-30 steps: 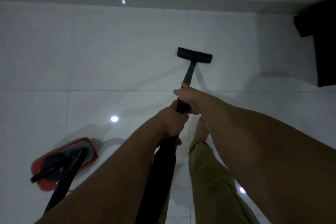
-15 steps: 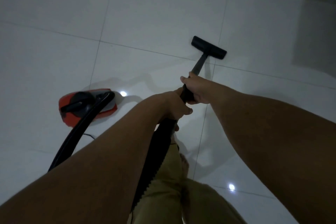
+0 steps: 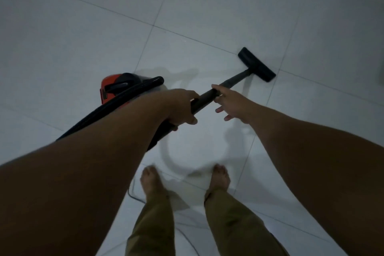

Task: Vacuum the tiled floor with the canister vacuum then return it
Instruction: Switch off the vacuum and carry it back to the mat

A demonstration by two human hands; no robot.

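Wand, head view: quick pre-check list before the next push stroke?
1. Left hand grip on wand: ok, fingers wrapped round it.
2. Right hand grip: not ok, fingers spread, at most touching the wand.
3. Floor head flat on the tiled floor: ok, as far as the view shows.
4. Hose free: cannot tell, left forearm hides part of it.
5. Power cord clear of feet: not ok, it runs beside the left foot.
6. Canister out of the stroke path: ok, it sits left of the wand.
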